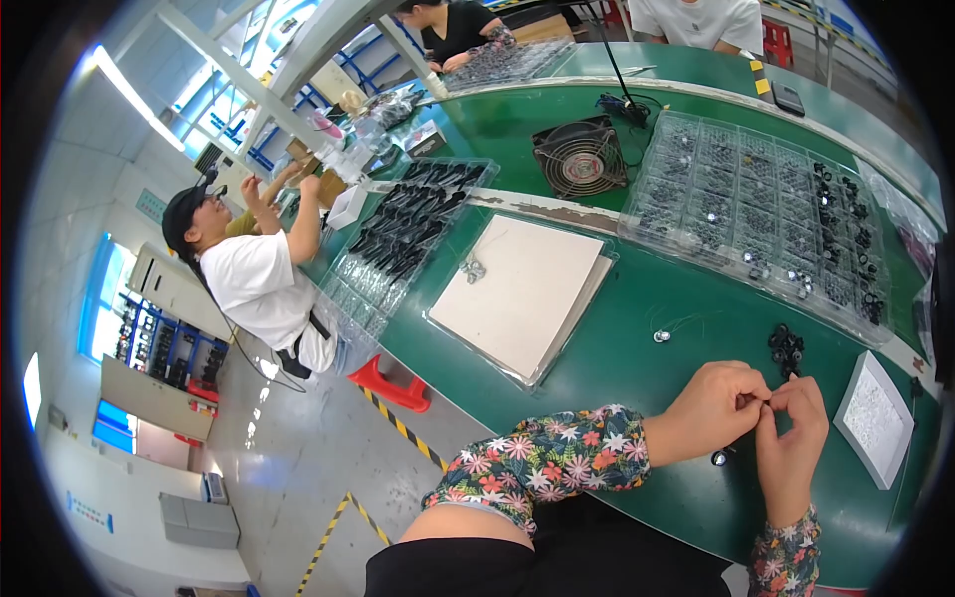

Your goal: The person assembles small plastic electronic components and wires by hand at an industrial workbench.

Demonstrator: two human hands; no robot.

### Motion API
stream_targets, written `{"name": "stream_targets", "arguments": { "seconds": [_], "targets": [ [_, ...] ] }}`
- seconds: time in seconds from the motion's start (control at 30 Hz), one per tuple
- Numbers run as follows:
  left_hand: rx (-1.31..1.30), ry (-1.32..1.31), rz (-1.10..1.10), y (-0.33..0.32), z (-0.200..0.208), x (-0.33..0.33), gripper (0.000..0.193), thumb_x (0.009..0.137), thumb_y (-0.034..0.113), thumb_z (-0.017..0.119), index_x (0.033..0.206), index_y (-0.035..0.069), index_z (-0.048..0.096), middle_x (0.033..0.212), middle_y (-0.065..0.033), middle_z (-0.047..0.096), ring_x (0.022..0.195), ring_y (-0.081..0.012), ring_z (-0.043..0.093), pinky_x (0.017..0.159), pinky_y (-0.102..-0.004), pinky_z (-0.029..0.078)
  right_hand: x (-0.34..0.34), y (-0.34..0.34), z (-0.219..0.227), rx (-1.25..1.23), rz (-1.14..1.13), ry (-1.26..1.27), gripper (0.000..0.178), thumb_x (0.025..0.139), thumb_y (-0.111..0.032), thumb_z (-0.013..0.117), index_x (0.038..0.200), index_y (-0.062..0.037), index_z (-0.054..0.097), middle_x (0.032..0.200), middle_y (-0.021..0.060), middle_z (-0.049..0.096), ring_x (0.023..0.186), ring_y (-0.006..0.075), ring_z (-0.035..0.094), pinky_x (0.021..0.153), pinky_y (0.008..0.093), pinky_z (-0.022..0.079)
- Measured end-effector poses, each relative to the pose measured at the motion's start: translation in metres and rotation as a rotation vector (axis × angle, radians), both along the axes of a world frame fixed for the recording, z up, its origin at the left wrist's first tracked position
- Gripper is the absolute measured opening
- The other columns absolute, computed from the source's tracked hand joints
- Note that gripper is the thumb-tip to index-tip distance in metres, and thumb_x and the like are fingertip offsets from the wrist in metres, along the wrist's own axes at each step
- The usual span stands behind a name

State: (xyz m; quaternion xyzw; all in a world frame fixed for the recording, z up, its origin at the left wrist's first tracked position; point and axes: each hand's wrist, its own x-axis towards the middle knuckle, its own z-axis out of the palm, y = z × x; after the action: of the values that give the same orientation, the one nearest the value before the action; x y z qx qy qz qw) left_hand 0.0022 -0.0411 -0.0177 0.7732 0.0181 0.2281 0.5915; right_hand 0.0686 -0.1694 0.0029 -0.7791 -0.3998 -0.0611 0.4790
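My left hand (714, 406) and my right hand (794, 430) meet fingertip to fingertip above the green table (686, 328), pinching a tiny part between them that I can barely see. Both forearms wear floral sleeves. A small heap of black ring parts (786, 348) lies just beyond my hands. One small round metal piece (718, 458) rests on the table under my hands, and another one with thin wires (662, 336) lies further left.
A clear compartment tray (756, 204) of small parts stands at the back right, a flat white board in a clear sleeve (522, 289) in the middle, a small fan (580, 157) behind it. A white card (875, 416) lies right. A seated person in white works at left.
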Motion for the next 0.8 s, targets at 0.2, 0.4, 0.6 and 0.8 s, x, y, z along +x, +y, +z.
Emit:
{"name": "stream_targets", "arguments": {
  "seconds": [0.2,0.4,0.6,0.8],
  "targets": [
    [0.123,-0.066,0.000,-0.004,0.010,0.001,0.009,0.077,-0.002,0.061,0.085,0.000,0.066,0.073,-0.0092,0.059,0.058,-0.0157,0.056,0.052,-0.0281,0.045,0.000,-0.007,0.005,0.042,0.003,-0.010,0.013,0.067,0.011,0.060,0.071,0.0028,0.050,0.075,0.0139,0.053,0.070,0.0301,0.055,0.092,0.0449,0.047],
    [0.199,-0.019,-0.007,0.004,0.018,-0.008,0.023,0.078,-0.004,0.061,0.100,0.002,0.066,0.076,-0.0085,0.060,0.064,-0.0159,0.058,0.058,-0.0267,0.047,0.005,0.000,0.000,0.119,0.041,-0.027,0.016,0.064,0.007,0.065,0.071,-0.0007,0.053,0.079,0.0131,0.057,0.076,0.0314,0.059,0.068,0.0374,0.049],
    [0.268,-0.048,-0.023,0.009,0.023,-0.003,0.029,0.077,-0.004,0.066,0.105,0.005,0.069,0.081,-0.0079,0.065,0.068,-0.0144,0.061,0.062,-0.0246,0.049,0.012,-0.006,-0.002,0.150,0.056,0.100,0.007,0.072,-0.003,0.066,0.077,-0.0006,0.062,0.091,0.0132,0.064,0.087,0.0312,0.062,0.080,0.0382,0.049],
    [0.109,0.027,-0.045,0.021,0.022,-0.001,0.029,0.078,-0.003,0.068,0.106,0.003,0.067,0.083,-0.0059,0.064,0.070,-0.0115,0.060,0.062,-0.0227,0.049,0.014,-0.012,0.008,0.049,0.137,0.183,0.012,0.083,-0.007,0.064,0.094,-0.0041,0.065,0.083,0.0091,0.068,0.077,0.0245,0.066,0.103,0.0475,0.035]
  ]
}}
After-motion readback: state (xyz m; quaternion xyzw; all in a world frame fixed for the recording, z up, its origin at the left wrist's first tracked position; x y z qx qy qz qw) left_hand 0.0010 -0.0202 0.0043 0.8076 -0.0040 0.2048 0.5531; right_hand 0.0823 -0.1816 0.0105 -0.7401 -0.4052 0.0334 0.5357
